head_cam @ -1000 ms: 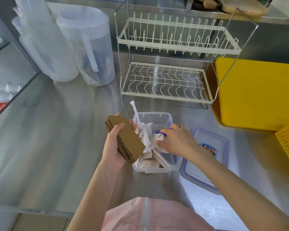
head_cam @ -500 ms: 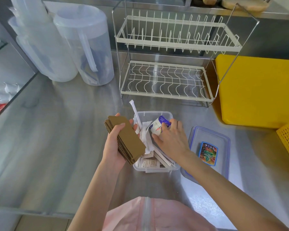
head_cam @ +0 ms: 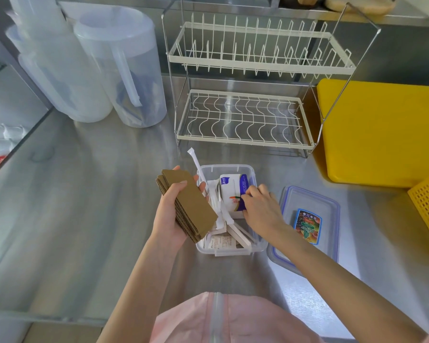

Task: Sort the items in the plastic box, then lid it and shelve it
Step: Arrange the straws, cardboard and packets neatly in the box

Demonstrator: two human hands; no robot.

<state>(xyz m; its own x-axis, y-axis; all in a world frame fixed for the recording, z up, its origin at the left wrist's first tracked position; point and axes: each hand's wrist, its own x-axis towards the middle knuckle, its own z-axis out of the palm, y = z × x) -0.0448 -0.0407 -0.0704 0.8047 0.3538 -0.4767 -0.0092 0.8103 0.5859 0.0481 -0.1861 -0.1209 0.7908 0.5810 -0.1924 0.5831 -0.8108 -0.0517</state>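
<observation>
Over the plastic box [head_cam: 258,246], left hand [head_cam: 170,214] clutching the cardboard stack [head_cam: 188,204], right hand [head_cam: 260,209] pinching a packet [head_cam: 230,191], so that stack could easily fan out and slip.

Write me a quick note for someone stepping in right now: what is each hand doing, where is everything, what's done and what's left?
Left hand: holds a stack of brown cardboard pieces above the box's left edge.
Right hand: inside the plastic box, gripping a white-and-blue packet.
Also in the box: wrapped straws, one poking over the rim, and paper slips.
Lid: off, lying on the steel counter right of the box.
Done: sorting under way.
Left: finish sorting, lid the box, shelve it.
</observation>
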